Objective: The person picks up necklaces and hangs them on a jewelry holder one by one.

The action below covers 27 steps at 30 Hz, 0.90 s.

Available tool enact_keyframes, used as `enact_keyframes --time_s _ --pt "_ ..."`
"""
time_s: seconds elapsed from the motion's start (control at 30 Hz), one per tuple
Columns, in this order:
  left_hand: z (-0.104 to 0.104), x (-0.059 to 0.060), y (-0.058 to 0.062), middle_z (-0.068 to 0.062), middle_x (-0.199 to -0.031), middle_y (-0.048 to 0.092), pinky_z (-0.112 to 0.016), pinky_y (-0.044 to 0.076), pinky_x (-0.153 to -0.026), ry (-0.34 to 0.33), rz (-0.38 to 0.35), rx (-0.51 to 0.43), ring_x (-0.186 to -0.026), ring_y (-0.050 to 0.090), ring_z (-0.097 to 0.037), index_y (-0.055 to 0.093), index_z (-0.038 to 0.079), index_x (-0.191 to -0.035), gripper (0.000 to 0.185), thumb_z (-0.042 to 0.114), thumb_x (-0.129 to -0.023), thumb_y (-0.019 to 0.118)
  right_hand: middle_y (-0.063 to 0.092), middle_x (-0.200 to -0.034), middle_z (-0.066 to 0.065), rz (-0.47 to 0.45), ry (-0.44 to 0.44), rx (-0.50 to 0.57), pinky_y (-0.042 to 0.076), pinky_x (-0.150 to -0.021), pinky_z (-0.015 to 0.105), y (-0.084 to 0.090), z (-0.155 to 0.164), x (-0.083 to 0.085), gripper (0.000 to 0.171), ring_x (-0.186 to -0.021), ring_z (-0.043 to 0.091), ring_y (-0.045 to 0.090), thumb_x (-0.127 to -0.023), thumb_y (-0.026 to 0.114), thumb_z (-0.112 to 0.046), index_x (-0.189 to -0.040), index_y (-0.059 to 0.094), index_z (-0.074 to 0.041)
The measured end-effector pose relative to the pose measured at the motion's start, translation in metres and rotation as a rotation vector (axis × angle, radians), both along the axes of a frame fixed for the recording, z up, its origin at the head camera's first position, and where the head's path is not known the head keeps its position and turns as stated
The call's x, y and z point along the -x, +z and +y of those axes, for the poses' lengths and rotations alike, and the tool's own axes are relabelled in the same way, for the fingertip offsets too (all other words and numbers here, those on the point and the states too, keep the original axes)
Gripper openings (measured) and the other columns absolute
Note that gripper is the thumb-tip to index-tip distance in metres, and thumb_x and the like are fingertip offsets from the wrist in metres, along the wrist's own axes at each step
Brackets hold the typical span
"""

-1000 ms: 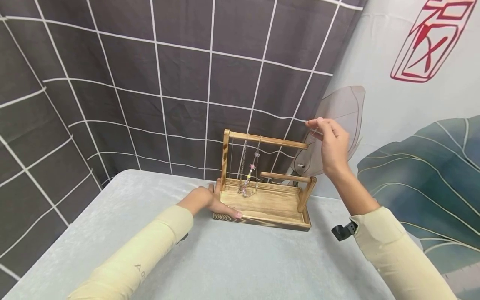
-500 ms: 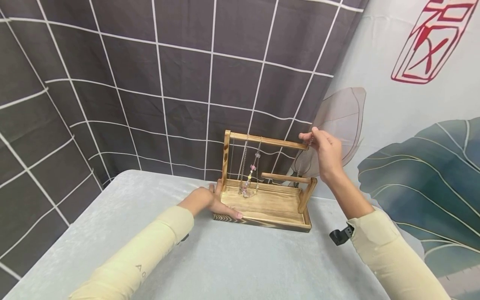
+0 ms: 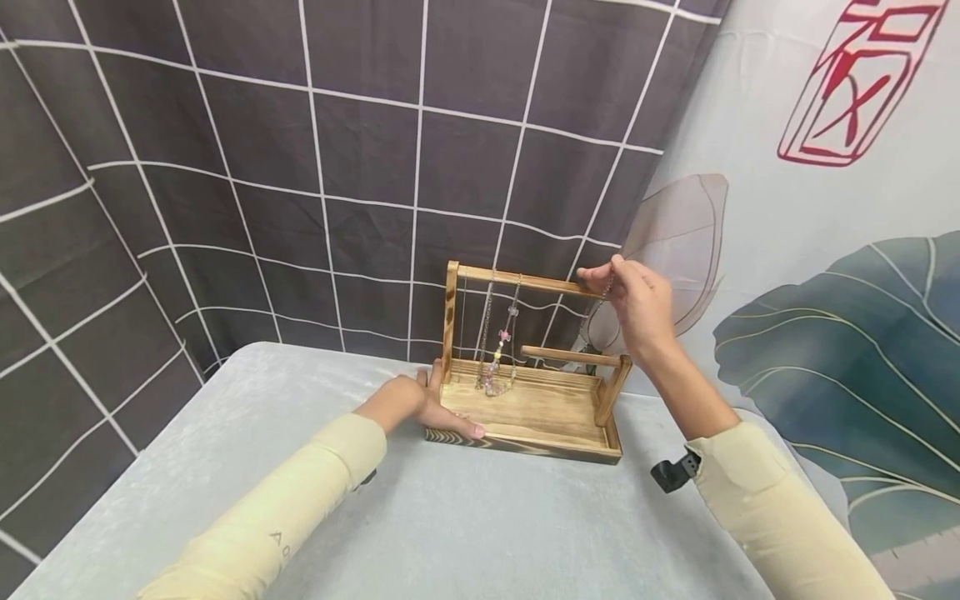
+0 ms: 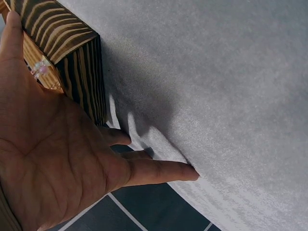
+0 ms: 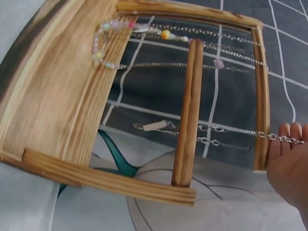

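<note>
A wooden jewelry stand (image 3: 540, 408) with a tray base stands on the table. My left hand (image 3: 420, 400) lies at its left end, the thumb along the front rim and fingers stretched out in the left wrist view. My right hand (image 3: 645, 304) pinches a silver chain necklace (image 5: 231, 131) at the free end of the upper bar (image 5: 261, 96). In the right wrist view the chain crosses this bar, and a pale pendant (image 5: 155, 126) hangs from it. A beaded necklace (image 3: 504, 336) and another silver chain (image 3: 486, 317) hang from the bar further left.
A shorter lower bar (image 3: 573, 356) juts left from the stand's right post (image 3: 615, 387). Grey cloth covers the table (image 3: 480, 517). Close behind hangs a dark grid curtain (image 3: 360, 225), with a white printed cloth (image 3: 757, 208) at the right.
My right hand has moved left and slightly down, bringing the necklace from beyond the upper bar's free end to across it. My left hand and the stand stay in place.
</note>
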<state>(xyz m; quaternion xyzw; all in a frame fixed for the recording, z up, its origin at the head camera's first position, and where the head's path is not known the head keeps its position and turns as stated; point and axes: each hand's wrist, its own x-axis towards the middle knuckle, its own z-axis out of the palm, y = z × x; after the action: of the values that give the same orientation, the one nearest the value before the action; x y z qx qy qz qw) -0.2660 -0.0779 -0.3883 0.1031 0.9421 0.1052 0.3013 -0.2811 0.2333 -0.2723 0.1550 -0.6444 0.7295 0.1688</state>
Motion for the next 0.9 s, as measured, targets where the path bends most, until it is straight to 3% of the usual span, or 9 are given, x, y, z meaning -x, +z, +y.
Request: enact_keyframes --time_s 0.3,0.67,0.9 --pt "-0.002 -0.002 -0.001 -0.033 -0.187 0.0 -0.066 0.022 -0.144 0.014 0.004 -0.039 -0.175 0.01 -0.056 -0.017 0.007 -0.179 0.155 0.096 -0.085 0.067 0.086 -0.095 -0.005 -0.088 0.048 -0.024 0.068 -0.099 0.026 -0.01 -0.011 -0.008 0.038 -0.097 0.011 0.085 -0.122 0.051 -0.021 -0.095 0.076 -0.013" --pt "-0.001 -0.003 0.001 -0.033 -0.187 0.004 -0.064 0.024 -0.143 0.014 0.03 -0.027 -0.175 0.014 -0.055 -0.014 0.006 -0.18 0.154 0.096 -0.084 0.067 0.084 -0.097 -0.011 -0.195 -0.032 -0.15 0.068 -0.096 0.023 -0.041 -0.017 -0.011 0.029 -0.096 0.007 0.083 -0.121 0.052 -0.022 -0.103 0.073 -0.014" --pt "-0.001 -0.004 0.001 -0.033 -0.187 0.006 -0.064 0.026 -0.143 0.014 0.038 -0.024 -0.174 0.016 -0.055 -0.014 0.005 -0.179 0.154 0.096 -0.085 0.067 0.084 -0.101 -0.016 -0.225 -0.074 -0.251 0.067 -0.098 0.024 -0.056 -0.027 -0.012 0.028 -0.101 0.003 0.082 -0.121 0.055 -0.021 -0.118 0.074 -0.001"
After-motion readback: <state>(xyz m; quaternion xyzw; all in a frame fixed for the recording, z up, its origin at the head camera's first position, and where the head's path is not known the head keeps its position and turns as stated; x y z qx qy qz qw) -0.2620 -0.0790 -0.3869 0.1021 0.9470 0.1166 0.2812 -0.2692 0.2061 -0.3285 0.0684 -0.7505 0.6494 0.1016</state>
